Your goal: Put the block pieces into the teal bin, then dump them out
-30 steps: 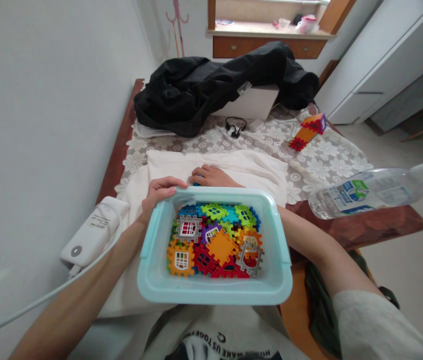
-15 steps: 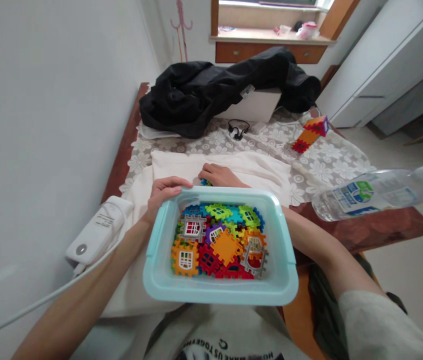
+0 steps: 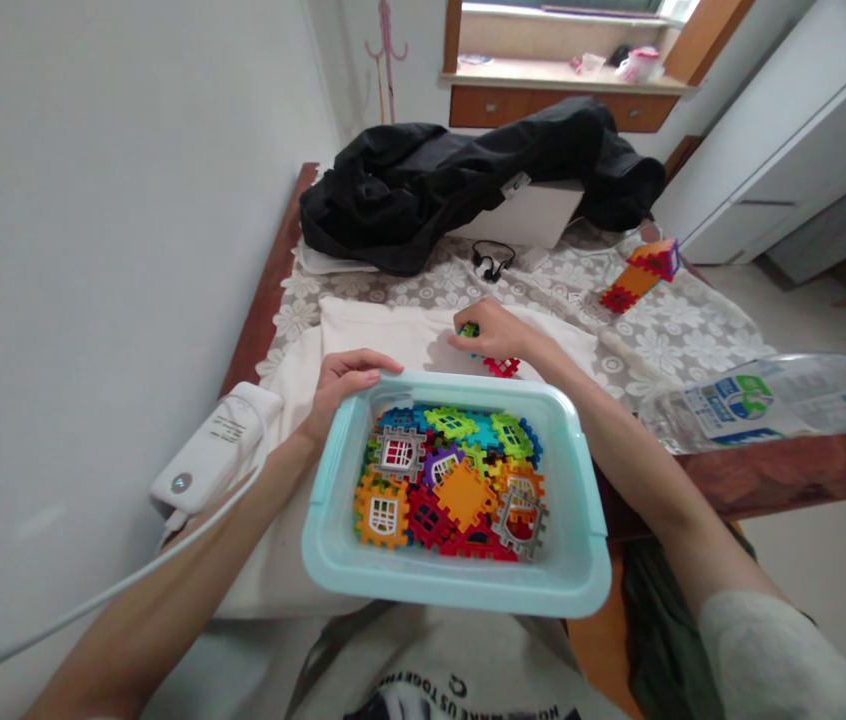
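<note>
The right hand [image 3: 494,335] had lifted off the white cloth [image 3: 385,325], fingers pinching colored pieces [image 3: 470,329]; a red piece [image 3: 502,366] lay beneath. The left hand [image 3: 344,378] stayed clamped on the bin [image 3: 333,540], on a lace-covered table [image 3: 663,335] beside the wall

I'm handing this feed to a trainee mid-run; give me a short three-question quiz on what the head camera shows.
1. True or false: the left hand grips the rim of the light blue bin.
2. Which lies beyond the bin, on the white cloth? A) right hand B) water bottle C) black jacket
3. What fills the bin?

Key: 1 true. 2 A; it pinches a small green piece, with a red piece beside it. 3 colourful interlocking blocks.
</note>
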A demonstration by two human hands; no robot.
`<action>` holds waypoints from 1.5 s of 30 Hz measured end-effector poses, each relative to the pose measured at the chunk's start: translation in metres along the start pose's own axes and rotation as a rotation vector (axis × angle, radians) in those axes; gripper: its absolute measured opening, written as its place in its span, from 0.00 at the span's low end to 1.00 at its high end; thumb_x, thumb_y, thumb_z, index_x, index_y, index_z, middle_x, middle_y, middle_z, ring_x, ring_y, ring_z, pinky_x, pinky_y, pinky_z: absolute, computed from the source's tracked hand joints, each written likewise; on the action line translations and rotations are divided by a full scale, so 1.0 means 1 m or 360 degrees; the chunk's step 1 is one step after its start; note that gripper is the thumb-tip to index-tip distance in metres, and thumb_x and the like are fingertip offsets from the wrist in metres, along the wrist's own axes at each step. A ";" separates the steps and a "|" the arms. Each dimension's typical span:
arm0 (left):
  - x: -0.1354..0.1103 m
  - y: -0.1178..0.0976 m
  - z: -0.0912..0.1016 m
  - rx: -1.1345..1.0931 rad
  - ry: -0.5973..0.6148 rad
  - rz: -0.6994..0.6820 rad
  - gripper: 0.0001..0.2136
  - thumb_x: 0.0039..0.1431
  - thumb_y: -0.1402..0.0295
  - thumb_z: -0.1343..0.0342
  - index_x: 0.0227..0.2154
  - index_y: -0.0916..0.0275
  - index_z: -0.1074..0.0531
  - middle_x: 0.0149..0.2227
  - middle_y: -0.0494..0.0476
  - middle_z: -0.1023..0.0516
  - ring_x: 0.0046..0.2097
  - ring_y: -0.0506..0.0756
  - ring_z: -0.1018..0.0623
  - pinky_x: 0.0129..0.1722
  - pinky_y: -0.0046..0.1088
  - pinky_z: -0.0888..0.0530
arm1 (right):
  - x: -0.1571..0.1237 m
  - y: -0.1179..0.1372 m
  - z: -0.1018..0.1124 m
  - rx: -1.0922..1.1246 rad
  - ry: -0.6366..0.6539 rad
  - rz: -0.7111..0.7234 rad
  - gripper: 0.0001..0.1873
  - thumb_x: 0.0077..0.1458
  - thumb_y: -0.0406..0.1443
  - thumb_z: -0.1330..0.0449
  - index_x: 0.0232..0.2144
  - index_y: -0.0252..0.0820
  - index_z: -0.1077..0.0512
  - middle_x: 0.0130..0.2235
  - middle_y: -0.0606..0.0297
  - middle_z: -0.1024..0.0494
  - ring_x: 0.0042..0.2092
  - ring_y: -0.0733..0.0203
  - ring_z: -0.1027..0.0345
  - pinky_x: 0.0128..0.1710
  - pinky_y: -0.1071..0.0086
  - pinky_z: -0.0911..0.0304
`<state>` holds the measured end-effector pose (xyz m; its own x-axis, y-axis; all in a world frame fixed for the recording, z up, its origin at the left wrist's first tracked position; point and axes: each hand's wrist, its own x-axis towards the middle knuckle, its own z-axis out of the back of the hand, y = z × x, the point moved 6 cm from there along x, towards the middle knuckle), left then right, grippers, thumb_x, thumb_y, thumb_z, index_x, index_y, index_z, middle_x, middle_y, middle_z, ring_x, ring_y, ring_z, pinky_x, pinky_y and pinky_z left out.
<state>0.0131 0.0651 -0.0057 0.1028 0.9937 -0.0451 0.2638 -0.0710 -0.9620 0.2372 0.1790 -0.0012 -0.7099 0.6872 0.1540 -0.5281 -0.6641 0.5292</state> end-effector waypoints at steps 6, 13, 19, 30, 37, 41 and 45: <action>-0.001 0.002 0.001 0.0010 0.0028 0.0005 0.09 0.44 0.67 0.31 0.30 0.64 0.12 0.26 0.58 0.15 0.25 0.54 0.20 0.24 0.26 0.24 | -0.020 0.035 0.088 0.0579 -0.0759 -0.0059 0.24 0.65 0.46 0.43 0.21 0.40 0.38 0.21 0.74 0.40 0.24 0.73 0.49 0.28 0.69 0.53; 0.000 0.001 -0.002 -0.0032 -0.0028 0.0008 0.08 0.42 0.67 0.32 0.28 0.63 0.13 0.24 0.55 0.16 0.23 0.52 0.23 0.22 0.24 0.28 | -0.054 0.164 0.090 0.0634 -0.0376 0.0535 0.21 0.68 0.47 0.38 0.29 0.37 0.28 0.29 0.69 0.28 0.32 0.70 0.36 0.34 0.71 0.42; 0.001 -0.002 -0.001 0.0022 -0.0032 -0.0006 0.09 0.41 0.66 0.32 0.27 0.62 0.13 0.25 0.55 0.15 0.25 0.54 0.22 0.25 0.27 0.27 | -0.052 0.176 0.055 0.0622 0.0262 0.0735 0.16 0.69 0.47 0.36 0.42 0.38 0.23 0.41 0.61 0.19 0.41 0.62 0.27 0.45 0.68 0.34; 0.000 -0.006 -0.002 0.0128 -0.0042 -0.0098 0.08 0.43 0.65 0.32 0.28 0.61 0.12 0.26 0.56 0.15 0.26 0.54 0.23 0.25 0.27 0.29 | -0.053 0.165 0.038 0.0605 0.0665 0.0745 0.29 0.72 0.52 0.40 0.63 0.40 0.27 0.65 0.50 0.25 0.67 0.50 0.32 0.68 0.57 0.40; 0.004 -0.009 -0.005 0.0100 -0.0036 -0.0098 0.08 0.42 0.66 0.33 0.26 0.62 0.13 0.24 0.54 0.16 0.25 0.53 0.25 0.25 0.27 0.30 | -0.058 0.164 0.022 0.0399 0.0630 0.0780 0.24 0.68 0.45 0.33 0.60 0.40 0.25 0.66 0.50 0.26 0.70 0.49 0.36 0.73 0.53 0.46; 0.005 -0.009 -0.007 0.0108 0.0009 -0.0053 0.09 0.43 0.64 0.33 0.27 0.61 0.12 0.25 0.54 0.16 0.26 0.53 0.24 0.26 0.27 0.29 | -0.053 0.157 0.032 0.0541 0.0536 0.0753 0.20 0.69 0.45 0.35 0.58 0.40 0.24 0.60 0.53 0.21 0.62 0.53 0.28 0.66 0.57 0.37; 0.004 -0.011 -0.007 0.0158 0.0007 -0.0077 0.08 0.45 0.63 0.32 0.27 0.61 0.12 0.27 0.54 0.15 0.28 0.53 0.23 0.28 0.27 0.28 | -0.044 0.134 0.053 0.0500 0.0170 0.0518 0.19 0.69 0.47 0.36 0.54 0.41 0.23 0.56 0.55 0.19 0.56 0.54 0.26 0.57 0.61 0.31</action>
<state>0.0169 0.0694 0.0069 0.0964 0.9953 0.0027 0.1721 -0.0140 -0.9850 0.2223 0.0759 0.1072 -0.8682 0.4125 0.2759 -0.1145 -0.7075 0.6974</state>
